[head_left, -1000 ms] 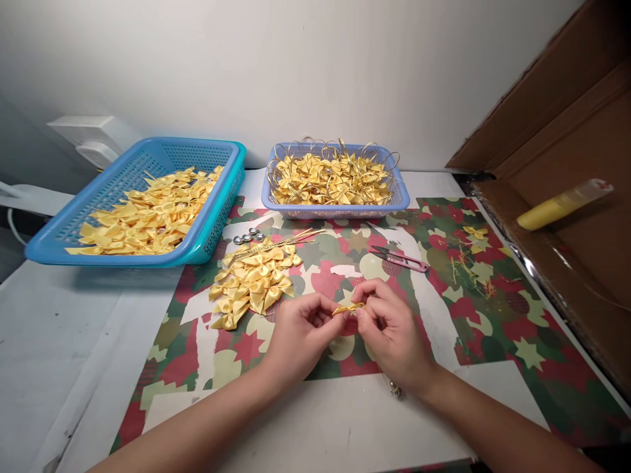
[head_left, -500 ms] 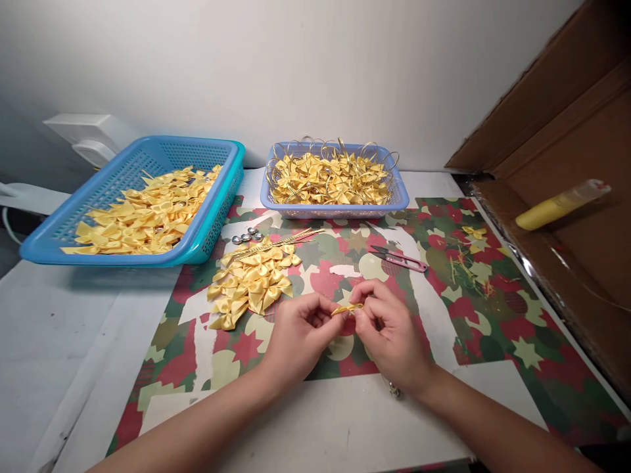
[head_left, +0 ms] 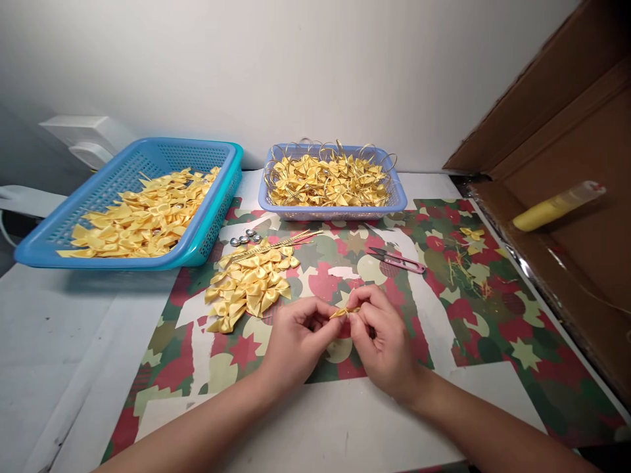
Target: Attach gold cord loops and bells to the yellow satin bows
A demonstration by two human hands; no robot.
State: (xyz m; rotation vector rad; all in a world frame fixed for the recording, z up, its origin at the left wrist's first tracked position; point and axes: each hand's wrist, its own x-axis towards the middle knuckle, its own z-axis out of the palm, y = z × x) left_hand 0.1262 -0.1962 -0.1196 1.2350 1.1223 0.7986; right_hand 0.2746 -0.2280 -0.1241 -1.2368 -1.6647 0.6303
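Observation:
Between my fingertips is a small yellow ribbon bow [head_left: 339,313], seen edge-on and partly covered by the fingers. My left hand [head_left: 303,338] pinches its left end. My right hand [head_left: 382,335] is closed on the other side of the same bow, thumb and forefinger together. To the left of my hands lies a pile of yellow satin bows [head_left: 251,282]. Across the top of that pile rest thin gold cords [head_left: 276,245], with several shiny silver beads [head_left: 245,237] behind them.
A blue basket [head_left: 44,253] of yellow bows stands at the left. Against the wall, a smaller blue basket [head_left: 332,213] holds bows with gold cord loops. Pink thread snips [head_left: 399,260] lie beyond my right hand. Thread scraps [head_left: 466,269], cardboard [head_left: 557,157] and a yellow tube [head_left: 557,207] are at right.
The bow stays between both hands, and my right hand has shifted slightly left with its fingers moved in closer. A small metallic item below my right wrist no longer shows.

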